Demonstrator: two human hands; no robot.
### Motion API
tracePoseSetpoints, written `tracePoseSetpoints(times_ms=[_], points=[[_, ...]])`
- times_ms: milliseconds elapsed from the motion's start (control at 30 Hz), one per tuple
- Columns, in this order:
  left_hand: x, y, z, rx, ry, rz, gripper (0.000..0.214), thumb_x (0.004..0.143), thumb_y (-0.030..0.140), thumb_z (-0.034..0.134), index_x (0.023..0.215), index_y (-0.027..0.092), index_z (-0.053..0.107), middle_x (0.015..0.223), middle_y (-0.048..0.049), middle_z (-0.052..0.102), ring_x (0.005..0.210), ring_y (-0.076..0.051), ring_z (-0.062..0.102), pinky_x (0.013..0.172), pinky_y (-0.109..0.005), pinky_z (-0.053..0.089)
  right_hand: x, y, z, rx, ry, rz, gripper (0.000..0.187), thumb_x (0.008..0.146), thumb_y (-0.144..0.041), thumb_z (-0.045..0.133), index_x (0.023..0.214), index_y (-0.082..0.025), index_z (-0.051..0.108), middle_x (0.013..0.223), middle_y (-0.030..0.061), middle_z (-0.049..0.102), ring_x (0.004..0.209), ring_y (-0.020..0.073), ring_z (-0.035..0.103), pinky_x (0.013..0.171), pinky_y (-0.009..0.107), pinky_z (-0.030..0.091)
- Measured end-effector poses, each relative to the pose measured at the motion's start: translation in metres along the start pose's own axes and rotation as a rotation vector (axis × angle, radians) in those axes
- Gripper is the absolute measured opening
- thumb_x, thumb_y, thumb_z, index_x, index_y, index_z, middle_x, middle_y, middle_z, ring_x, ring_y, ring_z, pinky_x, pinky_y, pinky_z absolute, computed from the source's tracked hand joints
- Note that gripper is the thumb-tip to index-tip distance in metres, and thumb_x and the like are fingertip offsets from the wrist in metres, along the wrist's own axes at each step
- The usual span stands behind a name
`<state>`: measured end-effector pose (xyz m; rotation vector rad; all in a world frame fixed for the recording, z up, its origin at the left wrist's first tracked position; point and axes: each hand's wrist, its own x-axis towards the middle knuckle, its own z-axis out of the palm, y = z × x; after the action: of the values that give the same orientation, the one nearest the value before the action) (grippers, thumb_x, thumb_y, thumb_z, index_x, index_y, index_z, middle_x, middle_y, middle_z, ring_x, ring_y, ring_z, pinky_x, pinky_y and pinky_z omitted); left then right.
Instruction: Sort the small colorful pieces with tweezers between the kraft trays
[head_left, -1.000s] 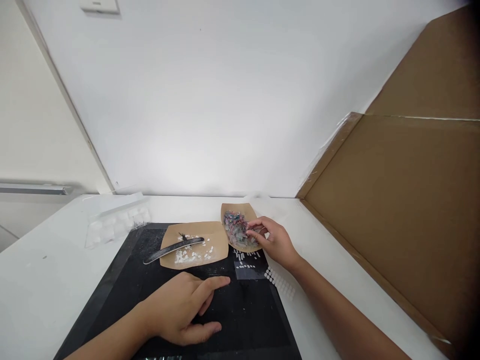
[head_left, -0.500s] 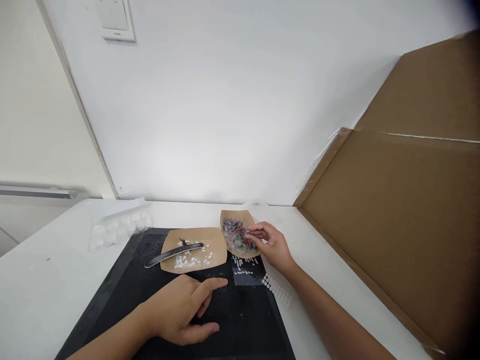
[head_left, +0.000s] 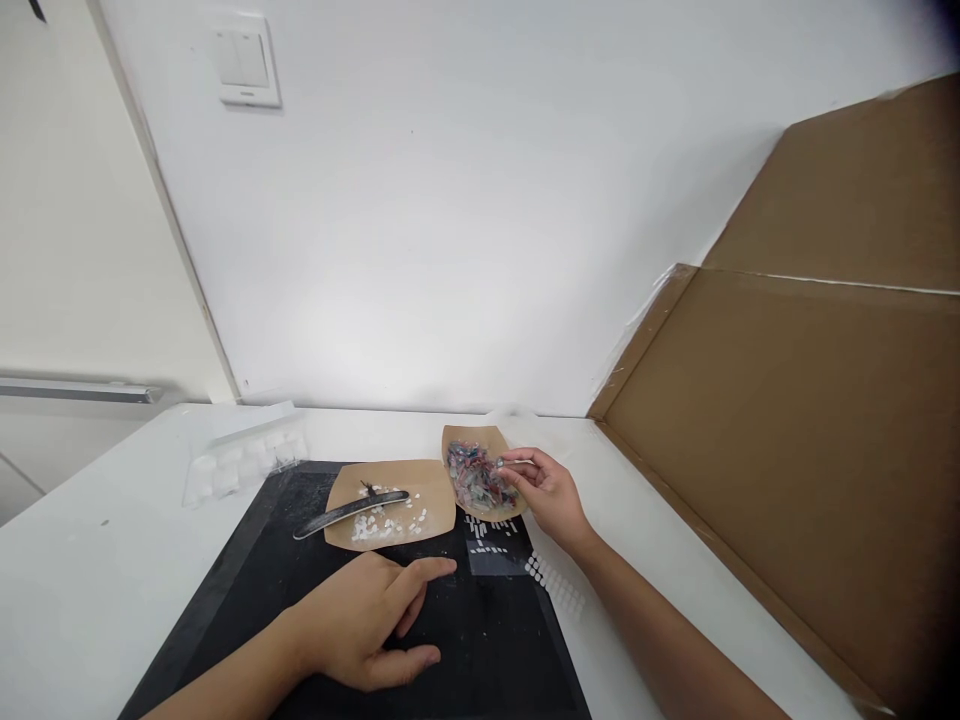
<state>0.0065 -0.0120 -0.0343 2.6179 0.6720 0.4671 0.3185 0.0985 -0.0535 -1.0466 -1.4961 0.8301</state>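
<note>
My right hand (head_left: 551,497) pinches thumb and forefinger together over the right side of a brown paper tray (head_left: 454,436). Whatever sits between those fingertips is too small to make out. Heaped in this tray are small shiny pieces (head_left: 474,478) in red, teal and clear tones. My left hand (head_left: 375,620) rests above the black mat (head_left: 495,665) with forefinger and thumb stretched out, the other fingers curled, holding nothing. Ahead of it, a wider brown tray (head_left: 427,478) carries small white bits (head_left: 371,525) and a dark curved nail file (head_left: 349,512), which overhangs its left edge.
Below the right tray lies a clear sheet (head_left: 499,565) with short white strips. Beside it, a sheet of round white dots (head_left: 555,585) crosses the mat's right edge. A clear plastic case (head_left: 244,460) stands back left. Cardboard panels (head_left: 787,420) rise on the right.
The whole view has shifted slightly. My right hand has lifted a little from the pile of small pieces, its fingertips still pinched; the left hand has stayed in place.
</note>
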Motion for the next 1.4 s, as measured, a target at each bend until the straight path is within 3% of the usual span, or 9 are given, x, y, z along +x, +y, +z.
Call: tracePoseSetpoints(times_ms=[233, 400, 600, 900, 1133, 1400], points=[[0.000, 0.000, 0.000, -0.002, -0.003, -0.003, 0.074, 0.091, 0.037, 0.065, 0.151, 0.025, 0.022, 0.075, 0.0055, 0.068, 0.062, -0.018, 0.064, 0.056, -0.028, 0.038, 0.000, 0.000, 0.000, 0.000, -0.044, 0.005, 0.038, 0.085, -0.048, 0.079, 0.109, -0.020, 0.070, 0.101, 0.0088, 0.077, 0.093, 0.0228, 0.075, 0.087, 0.038, 0.062], [0.000, -0.001, 0.001, 0.000, 0.003, -0.003, 0.073, 0.092, 0.036, 0.064, 0.151, 0.024, 0.023, 0.075, 0.0053, 0.068, 0.062, -0.017, 0.065, 0.056, -0.028, 0.038, -0.001, -0.004, 0.001, -0.013, -0.074, -0.002, 0.035, 0.087, -0.047, 0.077, 0.110, -0.022, 0.071, 0.120, 0.0103, 0.075, 0.098, 0.0220, 0.073, 0.092, 0.040, 0.060], [0.001, -0.001, -0.001, 0.005, -0.009, -0.013, 0.073, 0.092, 0.036, 0.065, 0.151, 0.025, 0.023, 0.076, 0.0055, 0.068, 0.064, -0.017, 0.065, 0.058, -0.029, 0.039, -0.002, -0.014, -0.001, -0.187, -0.140, -0.076, 0.018, 0.095, -0.038, 0.066, 0.089, -0.022, 0.070, 0.129, 0.0089, 0.072, 0.110, 0.0244, 0.070, 0.074, 0.031, 0.056], [0.000, -0.001, 0.000, -0.001, -0.015, -0.025, 0.074, 0.091, 0.035, 0.066, 0.150, 0.026, 0.022, 0.076, 0.0061, 0.068, 0.063, -0.018, 0.065, 0.057, -0.029, 0.038, -0.003, -0.020, -0.001, -0.275, -0.139, -0.175, 0.012, 0.092, -0.029, 0.065, 0.101, -0.025, 0.070, 0.128, 0.0087, 0.069, 0.095, 0.0210, 0.070, 0.060, 0.028, 0.052], [0.000, 0.000, -0.001, 0.001, -0.010, -0.027, 0.073, 0.092, 0.034, 0.066, 0.150, 0.027, 0.022, 0.077, 0.0062, 0.069, 0.064, -0.018, 0.065, 0.057, -0.029, 0.037, -0.002, -0.015, -0.001, -0.251, -0.123, -0.210, 0.010, 0.095, -0.031, 0.063, 0.097, -0.025, 0.071, 0.123, 0.0093, 0.068, 0.097, 0.0221, 0.071, 0.071, 0.033, 0.059], [0.000, -0.001, 0.000, 0.023, -0.004, -0.021, 0.076, 0.092, 0.033, 0.066, 0.153, 0.027, 0.020, 0.077, 0.0060, 0.069, 0.066, -0.018, 0.066, 0.060, -0.030, 0.039, 0.001, -0.008, -0.004, -0.311, -0.060, -0.239, 0.014, 0.095, -0.030, 0.061, 0.101, -0.026, 0.073, 0.113, 0.0073, 0.071, 0.103, 0.0228, 0.069, 0.079, 0.034, 0.058]])
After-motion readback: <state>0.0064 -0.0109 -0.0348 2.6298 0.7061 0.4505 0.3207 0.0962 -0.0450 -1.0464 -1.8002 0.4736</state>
